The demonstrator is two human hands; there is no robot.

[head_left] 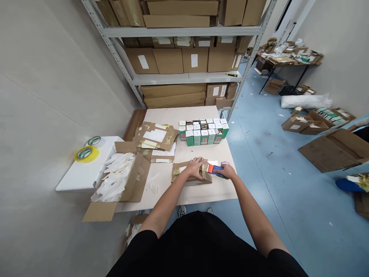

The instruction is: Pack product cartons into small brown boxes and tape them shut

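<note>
Near the bench's (221, 190) front edge, our oblong cardboard box (201, 181) lies parallel.
Our left hand (194, 168) spreads over its taped top; our right hand (227, 171) clasps a blue tape dispenser (217, 168), orange end leftward.

In the fingers of the right hand (228, 171) I see a tape gun (216, 169), deep blue with an orange-red front, and under the fingers of the left hand (195, 168) a box (201, 181), cardboard brown with a white patch. Beyond the fingers stand small boxes (204, 136) in green and white, and well to their left a yellow tape roll (94, 154).
</note>
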